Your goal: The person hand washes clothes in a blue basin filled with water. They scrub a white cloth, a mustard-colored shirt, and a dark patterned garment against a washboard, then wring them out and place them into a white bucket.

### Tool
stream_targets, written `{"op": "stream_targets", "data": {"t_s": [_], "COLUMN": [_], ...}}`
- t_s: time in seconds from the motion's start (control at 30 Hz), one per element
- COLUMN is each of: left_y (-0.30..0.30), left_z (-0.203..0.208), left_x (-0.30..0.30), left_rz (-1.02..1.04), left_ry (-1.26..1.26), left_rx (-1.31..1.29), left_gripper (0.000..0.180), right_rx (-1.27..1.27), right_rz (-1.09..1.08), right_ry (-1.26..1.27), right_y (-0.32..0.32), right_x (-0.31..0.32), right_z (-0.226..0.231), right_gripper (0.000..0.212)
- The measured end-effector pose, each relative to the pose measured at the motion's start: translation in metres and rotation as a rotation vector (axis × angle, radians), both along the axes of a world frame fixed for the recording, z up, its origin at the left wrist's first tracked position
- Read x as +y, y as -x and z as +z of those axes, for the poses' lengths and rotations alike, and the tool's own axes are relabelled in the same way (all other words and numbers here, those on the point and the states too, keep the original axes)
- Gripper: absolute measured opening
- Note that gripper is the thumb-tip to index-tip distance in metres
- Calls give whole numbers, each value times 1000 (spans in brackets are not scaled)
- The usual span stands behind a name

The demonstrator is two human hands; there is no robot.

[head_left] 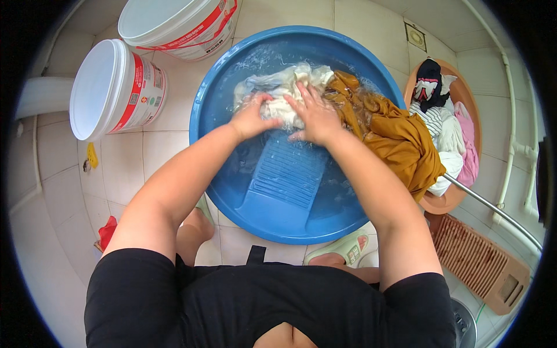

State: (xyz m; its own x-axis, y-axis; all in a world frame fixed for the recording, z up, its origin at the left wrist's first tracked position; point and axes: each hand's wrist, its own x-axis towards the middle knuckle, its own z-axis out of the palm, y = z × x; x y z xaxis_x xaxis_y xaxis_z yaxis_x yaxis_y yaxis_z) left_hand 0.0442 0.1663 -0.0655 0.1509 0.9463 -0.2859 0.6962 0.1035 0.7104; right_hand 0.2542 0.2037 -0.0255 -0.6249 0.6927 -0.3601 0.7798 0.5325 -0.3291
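Observation:
Soapy water fills the wide blue tub [200, 168] in front of me, where a wet white cloth [290, 87] lies bunched. My left hand [254, 118] rests on the cloth's near left side, its thumb held apart from the fingers. On the right side my right hand [316, 118] presses the same cloth with fingers spread. Just below both hands a blue washboard [284, 180] slopes in the tub, its upper end under water. A mustard-brown garment [400, 139] lies partly in the water and hangs over the tub's right rim.
Right of the tub, an orange basin [444, 203] holds white, pink, striped and dark clothes. A brown washboard [481, 261] lies nearer me, with a metal pole [493, 209] above it. Two white buckets [154, 93] [197, 49] with red bands stand at the left on the tiles.

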Motion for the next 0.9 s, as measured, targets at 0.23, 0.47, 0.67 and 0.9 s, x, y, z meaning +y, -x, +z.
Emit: {"op": "stream_targets", "data": {"t_s": [0.23, 0.47, 0.67, 0.9], "left_y": [-14, -16, -15, 30], "left_z": [20, 51, 55, 7], "left_x": [-12, -13, 3, -9], "left_rz": [262, -67, -51, 682], "left_ry": [282, -30, 45, 843], "left_rx": [196, 268, 514, -412], "left_gripper": [45, 42, 49, 33], "right_rx": [19, 355, 62, 61], "right_rz": [-188, 210, -32, 95], "right_ry": [-54, -190, 531, -64], "right_y": [24, -24, -59, -50], "right_x": [44, -45, -45, -33], "right_z": [-23, 1, 38, 63], "right_gripper": [51, 16, 36, 29]}}
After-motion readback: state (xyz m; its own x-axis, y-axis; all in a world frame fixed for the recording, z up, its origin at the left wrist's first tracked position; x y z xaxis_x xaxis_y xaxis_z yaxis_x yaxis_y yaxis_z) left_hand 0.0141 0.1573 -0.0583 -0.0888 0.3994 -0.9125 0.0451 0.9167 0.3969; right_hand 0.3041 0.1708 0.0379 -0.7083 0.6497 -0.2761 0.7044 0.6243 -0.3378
